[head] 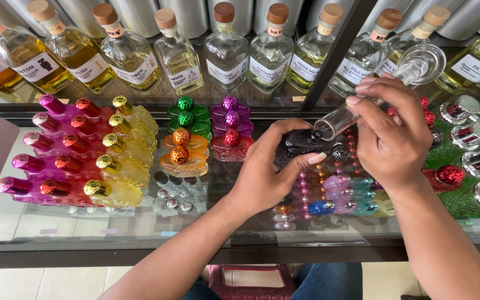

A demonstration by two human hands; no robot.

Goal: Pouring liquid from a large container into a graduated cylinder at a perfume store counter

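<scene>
Glass counter spanning the full view, with rows of corked bottles along the 12 o'clock edge and coloured small bottles massed at 9 o'clock.

Left hand at centre, clenched around a small dark bottle, thumb across the near side and fingers wrapped over the far side. Neck of the dark bottle pointing toward 2 o'clock from the palm, opening uppermost.

Right hand at 3 o'clock from the left hand, grasping a clear glass syringe between thumb and fingertips. Long axis of the syringe running from 1 o'clock down to 7 o'clock: flat round plunger top high at the 1 o'clock end, barrel tip low at the 7 o'clock end.

Governing relation: barrel tip meeting the mouth of the dark bottle, directly at 10 o'clock from the right palm and at 1 o'clock from the left palm. Tip apparently seated at or just inside the opening; actual contact not confirmed, owing to dark glass and glare at that point. Left hand nearer to the dark bottle; right hand nearer to the syringe. Both items held above the counter, just over the beaded roller vials lying at 6 o'clock.
</scene>
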